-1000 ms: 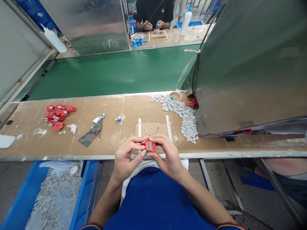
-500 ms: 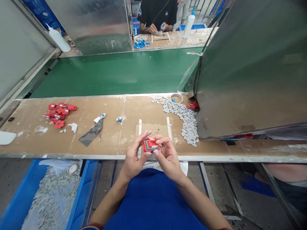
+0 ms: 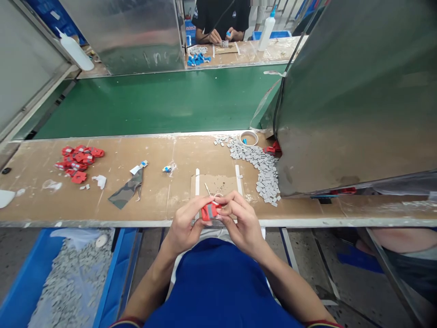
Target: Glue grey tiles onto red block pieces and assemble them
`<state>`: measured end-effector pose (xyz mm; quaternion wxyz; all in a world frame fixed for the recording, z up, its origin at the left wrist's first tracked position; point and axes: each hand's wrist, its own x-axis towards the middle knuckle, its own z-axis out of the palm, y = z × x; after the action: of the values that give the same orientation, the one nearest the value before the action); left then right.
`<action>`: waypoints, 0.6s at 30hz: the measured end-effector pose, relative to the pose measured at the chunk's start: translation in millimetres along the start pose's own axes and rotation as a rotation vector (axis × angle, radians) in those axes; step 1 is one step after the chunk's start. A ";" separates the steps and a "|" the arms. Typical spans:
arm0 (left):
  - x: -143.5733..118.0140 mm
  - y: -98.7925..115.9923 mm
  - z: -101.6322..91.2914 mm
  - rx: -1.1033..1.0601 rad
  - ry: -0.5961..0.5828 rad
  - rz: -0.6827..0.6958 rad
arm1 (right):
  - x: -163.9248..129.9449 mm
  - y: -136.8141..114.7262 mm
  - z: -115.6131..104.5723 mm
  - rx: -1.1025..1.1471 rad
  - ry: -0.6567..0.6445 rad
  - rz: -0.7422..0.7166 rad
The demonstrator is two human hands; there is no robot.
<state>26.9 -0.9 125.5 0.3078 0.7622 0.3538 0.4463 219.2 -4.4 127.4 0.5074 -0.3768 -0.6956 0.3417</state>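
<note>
Between both my hands is a small red plastic part (image 3: 209,211) with a grey band, held just above the table's front edge. My left hand (image 3: 187,223) is closed on its left side, thumb below and fingers above. My right hand (image 3: 241,222) pinches its right side with thumb and fingers; whether a small piece is also in that pinch, I cannot tell. Behind the hands lies a cardboard pad (image 3: 218,182) between two white tape strips. Many flat grey pieces (image 3: 264,171) are spread to its right. A pile of similar red parts (image 3: 78,160) lies at the left.
A tape roll (image 3: 249,138), a camouflage cloth strip (image 3: 126,193) and white scraps lie on the table. Beyond runs a green belt (image 3: 164,102); a person (image 3: 221,20) works across it. A metal panel (image 3: 355,100) stands right. A blue bin (image 3: 23,278) of grey pieces sits lower left.
The red part has been turned in my hands and sits slightly lower left. My right fingers have closed in nearer its right side. The whole view has shifted a little.
</note>
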 end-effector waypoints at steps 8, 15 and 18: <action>-18.6 -19.0 -3.3 -0.038 -0.097 -0.243 | -9.6 20.1 7.6 -0.064 -0.093 0.017; -50.6 -53.8 39.3 -0.528 -0.039 -0.643 | -41.7 72.4 -18.0 -0.304 0.017 0.242; -61.5 -70.9 53.7 -0.648 0.030 -0.700 | -46.4 94.5 -20.5 -0.311 -0.043 0.320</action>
<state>34.7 -19.4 19.3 0.6564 0.4552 0.4363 0.4142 265.1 2.7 30.7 0.3674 -0.5487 -0.6818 0.3148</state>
